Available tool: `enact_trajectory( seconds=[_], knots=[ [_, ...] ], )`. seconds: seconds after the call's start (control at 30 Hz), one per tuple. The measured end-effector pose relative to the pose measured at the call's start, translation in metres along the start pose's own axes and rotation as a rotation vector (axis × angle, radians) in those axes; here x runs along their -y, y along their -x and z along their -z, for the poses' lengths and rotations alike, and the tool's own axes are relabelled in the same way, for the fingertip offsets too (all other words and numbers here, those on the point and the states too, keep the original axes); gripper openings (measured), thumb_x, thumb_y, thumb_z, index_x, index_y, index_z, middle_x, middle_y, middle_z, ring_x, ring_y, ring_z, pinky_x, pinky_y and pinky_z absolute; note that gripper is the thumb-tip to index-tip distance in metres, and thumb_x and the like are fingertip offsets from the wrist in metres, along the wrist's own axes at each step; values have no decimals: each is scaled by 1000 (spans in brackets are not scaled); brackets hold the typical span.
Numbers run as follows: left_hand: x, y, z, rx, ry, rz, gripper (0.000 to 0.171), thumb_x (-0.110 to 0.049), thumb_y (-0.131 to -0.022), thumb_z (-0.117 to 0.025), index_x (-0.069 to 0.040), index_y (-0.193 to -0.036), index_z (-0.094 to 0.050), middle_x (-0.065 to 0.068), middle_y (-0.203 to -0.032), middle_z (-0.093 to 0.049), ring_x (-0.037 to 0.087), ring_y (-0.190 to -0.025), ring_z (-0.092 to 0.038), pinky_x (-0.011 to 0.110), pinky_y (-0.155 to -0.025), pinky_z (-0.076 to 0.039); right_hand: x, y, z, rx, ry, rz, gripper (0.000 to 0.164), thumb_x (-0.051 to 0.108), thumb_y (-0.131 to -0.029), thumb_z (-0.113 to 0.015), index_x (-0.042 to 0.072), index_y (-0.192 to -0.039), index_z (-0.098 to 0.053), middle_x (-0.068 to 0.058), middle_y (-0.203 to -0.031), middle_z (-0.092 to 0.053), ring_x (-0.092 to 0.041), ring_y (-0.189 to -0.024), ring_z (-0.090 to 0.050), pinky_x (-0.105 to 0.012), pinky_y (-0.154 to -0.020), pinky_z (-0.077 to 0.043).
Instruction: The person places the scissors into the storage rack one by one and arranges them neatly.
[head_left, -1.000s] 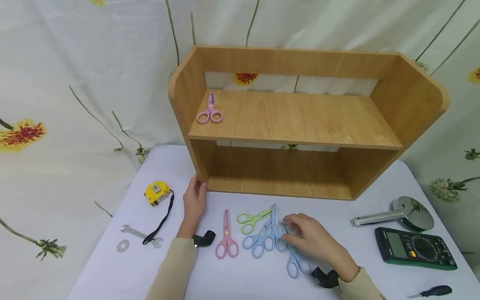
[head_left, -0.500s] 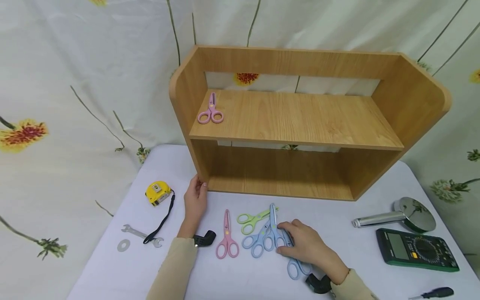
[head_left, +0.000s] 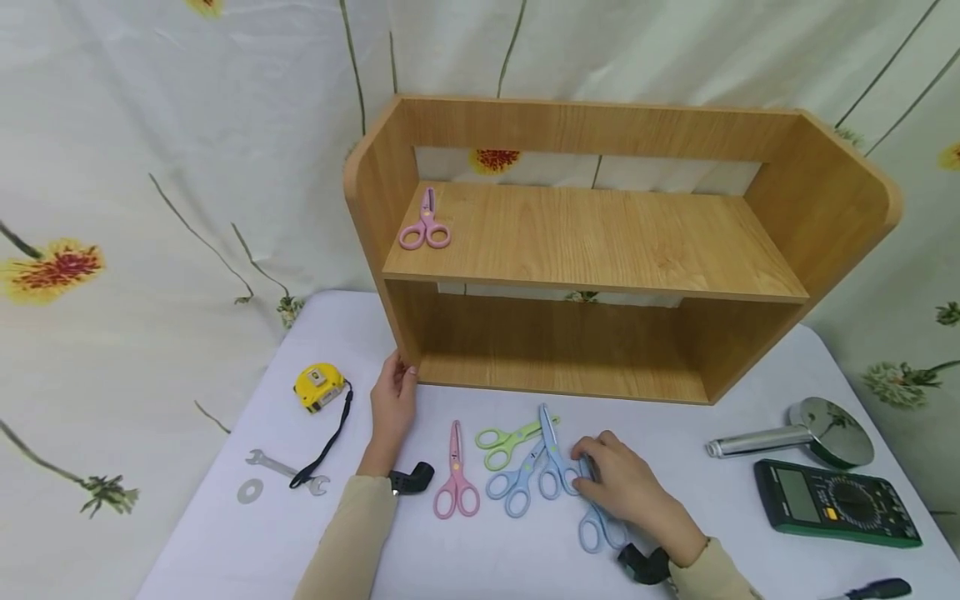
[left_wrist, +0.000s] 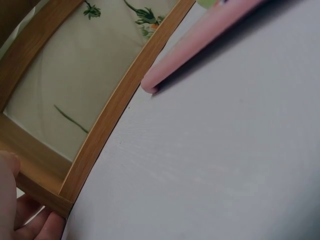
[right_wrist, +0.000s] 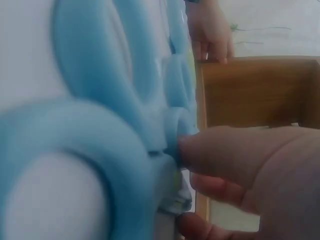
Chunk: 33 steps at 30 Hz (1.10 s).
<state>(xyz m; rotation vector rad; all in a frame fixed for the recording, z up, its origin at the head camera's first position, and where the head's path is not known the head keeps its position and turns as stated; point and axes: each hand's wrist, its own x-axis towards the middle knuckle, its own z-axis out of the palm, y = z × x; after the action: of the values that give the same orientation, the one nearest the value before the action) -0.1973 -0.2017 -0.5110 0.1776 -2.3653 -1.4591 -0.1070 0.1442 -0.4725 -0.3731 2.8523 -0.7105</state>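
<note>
My left hand (head_left: 393, 404) grips the lower left corner of the wooden shelf (head_left: 600, 242), thumb inside and fingers outside in the left wrist view. Over the table, my right hand (head_left: 622, 479) pinches the rightmost blue scissors (head_left: 594, 512) around their blades, which it mostly hides. In the right wrist view its thumb (right_wrist: 215, 152) meets a handle ring of the middle blue scissors (head_left: 552, 442). Beside them lie another blue pair of scissors (head_left: 525, 471), green scissors (head_left: 513, 438) and pink scissors (head_left: 455, 475). A second pink pair of scissors (head_left: 427, 221) rests on the upper shelf board, at left.
On the left of the table are a yellow tape measure (head_left: 318, 386), a wrench (head_left: 273, 463) and a washer (head_left: 250, 491). A shower head (head_left: 828, 432), a multimeter (head_left: 836, 504) and a screwdriver (head_left: 881, 589) lie on the right.
My right hand moved left onto the blue scissors, then slightly back right. The middle blue scissors' handles swung right, away from the left blue pair. My left hand stayed at the shelf corner.
</note>
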Motion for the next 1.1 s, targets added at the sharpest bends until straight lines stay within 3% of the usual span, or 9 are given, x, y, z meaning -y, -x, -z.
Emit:
enact_trajectory(
  seconds=[0.17,0.4,0.57,0.73,0.8,0.9,1.03,1.1],
  knots=[
    [0,-1,-1,-6,-11,-3,47,-15,-106,-52,-11,-152,-45,19,-141,-61,33,-125,-63,47,-106,-54,-1,-1,4,-23,48,-77,45,17,-78,-81,7,-119,-64,-7,-87,-64,-17,-71,-52,-32,-60,-45],
    [-1,-1,0,-2,-9,-3,46,-17,-107,-51,-13,-152,-45,18,-141,-60,33,-126,-63,48,-107,-54,-1,-3,1,-37,-5,-117,52,14,-78,-79,1,-124,-58,-9,-89,-70,-17,-72,-55,-33,-62,-48],
    [1,-1,-1,0,-6,-3,46,-16,-107,-52,-12,-152,-45,19,-141,-61,33,-125,-63,48,-106,-54,-7,-3,1,-34,-126,-114,50,10,-81,-77,3,-126,-55,-2,-71,-56,-15,-64,-49,-25,-54,-38],
    [1,0,-2,-5,-2,6,45,-16,-106,-52,-12,-151,-46,20,-140,-61,34,-124,-64,48,-105,-55,-15,-3,9,-59,-335,-90,43,5,-87,-72,6,-124,-50,-3,-78,-51,-13,-65,-46,-22,-54,-37],
    [1,1,-2,-5,2,9,45,-16,-106,-52,-12,-151,-46,20,-140,-61,33,-124,-64,48,-105,-55,-17,-4,11,-139,-406,-72,41,4,-89,-71,5,-124,-49,-5,-82,-52,-11,-65,-47,-21,-55,-40],
    [2,0,-3,-4,5,8,45,-16,-106,-52,-12,-151,-47,19,-140,-61,33,-123,-64,47,-104,-55,-17,-4,10,-361,-449,22,42,-2,-87,-73,3,-123,-51,-8,-87,-57,-4,-65,-50,-17,-56,-44],
    [2,0,-2,-5,1,4,45,-15,-106,-52,-11,-151,-46,20,-140,-61,33,-124,-64,47,-105,-55,-16,-6,1,-663,-435,302,47,-16,-75,-78,-6,-115,-54,-13,-88,-65,-3,-67,-58,-9,-62,-52],
    [2,-1,-2,-4,1,5,46,-15,-106,-52,-11,-151,-46,20,-140,-61,33,-125,-63,47,-105,-55,-16,-8,-3,-749,-409,458,40,-12,-78,-79,-10,-110,-54,-15,-86,-66,-8,-68,-63,-8,-67,-54]
  ],
)
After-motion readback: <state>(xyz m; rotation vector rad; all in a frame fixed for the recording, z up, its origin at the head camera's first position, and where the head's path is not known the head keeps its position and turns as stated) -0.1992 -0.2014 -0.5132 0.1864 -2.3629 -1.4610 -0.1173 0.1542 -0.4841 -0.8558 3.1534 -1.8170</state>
